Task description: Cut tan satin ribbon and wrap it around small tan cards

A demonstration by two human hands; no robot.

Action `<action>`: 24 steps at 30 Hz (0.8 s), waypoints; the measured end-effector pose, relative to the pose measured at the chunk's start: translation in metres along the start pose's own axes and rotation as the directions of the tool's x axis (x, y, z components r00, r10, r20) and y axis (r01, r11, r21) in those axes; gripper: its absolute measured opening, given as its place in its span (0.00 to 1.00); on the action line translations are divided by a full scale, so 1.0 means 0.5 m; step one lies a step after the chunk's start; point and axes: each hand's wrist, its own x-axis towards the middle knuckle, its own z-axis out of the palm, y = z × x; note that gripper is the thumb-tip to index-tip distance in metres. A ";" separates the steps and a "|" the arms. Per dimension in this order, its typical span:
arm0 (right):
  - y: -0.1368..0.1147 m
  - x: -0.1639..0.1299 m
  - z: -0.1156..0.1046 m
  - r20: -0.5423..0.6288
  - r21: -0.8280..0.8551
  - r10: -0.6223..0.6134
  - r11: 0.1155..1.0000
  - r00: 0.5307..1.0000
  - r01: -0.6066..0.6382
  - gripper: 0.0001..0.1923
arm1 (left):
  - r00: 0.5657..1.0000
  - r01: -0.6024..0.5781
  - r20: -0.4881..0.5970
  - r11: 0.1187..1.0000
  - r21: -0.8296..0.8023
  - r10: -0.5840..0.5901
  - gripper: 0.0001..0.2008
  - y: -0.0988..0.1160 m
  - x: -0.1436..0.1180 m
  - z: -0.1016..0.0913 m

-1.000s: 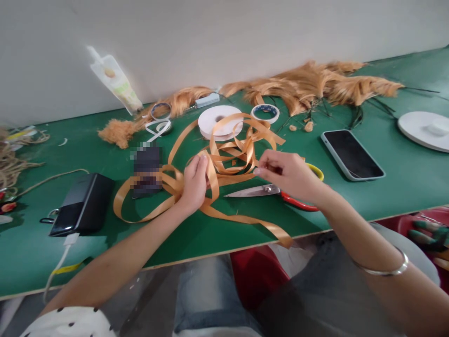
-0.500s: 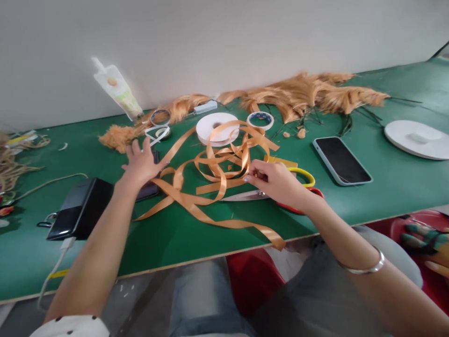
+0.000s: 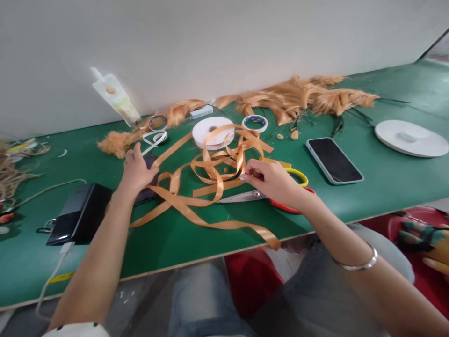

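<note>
In the head view, the left hand reaches out at the end of a straight forearm toward ten o'clock, its fingers curled down over a dark phone on the green bench, though whether it grips the phone I cannot tell. The right hand comes in from four o'clock with a bent wrist, thumb and fingertips pinched shut on the orange ribbon. The ribbon loops at the bench's centre, in front of the white spool, with scissors partly under that hand.

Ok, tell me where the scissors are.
In the head view, the scissors lie on the green table, under the right hand, beside the orange ribbon.
</note>
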 end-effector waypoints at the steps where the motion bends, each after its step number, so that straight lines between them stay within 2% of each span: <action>1: 0.000 0.000 -0.001 -0.001 0.000 -0.001 1.000 1.000 0.001 0.09 | 1.000 -0.005 -0.001 1.000 0.011 0.005 0.43 0.003 -0.001 0.000; 7: 0.004 -0.002 -0.001 0.009 -0.011 -0.008 1.000 1.000 0.009 0.08 | 0.999 -0.034 0.036 0.999 0.022 0.033 0.44 0.006 -0.005 -0.005; 14: 0.004 -0.001 0.003 0.018 -0.020 -0.010 1.000 1.000 0.010 0.08 | 0.999 -0.046 -0.004 0.999 -0.009 0.046 0.48 0.003 -0.008 0.000; 21: 0.007 -0.001 -0.001 -0.017 -0.023 -0.039 0.999 0.999 0.039 0.08 | 0.999 -0.047 0.025 0.998 0.028 0.047 0.44 0.007 -0.013 -0.001; 23: 0.009 0.000 -0.001 -0.034 -0.036 -0.036 0.999 0.999 0.034 0.08 | 0.994 -0.107 -0.020 0.994 0.029 0.108 0.42 0.023 -0.020 -0.010; 24: 0.009 0.001 -0.001 -0.042 -0.051 -0.031 0.998 0.999 0.028 0.07 | 0.983 -0.174 -0.062 0.985 0.009 0.174 0.39 0.035 -0.027 -0.017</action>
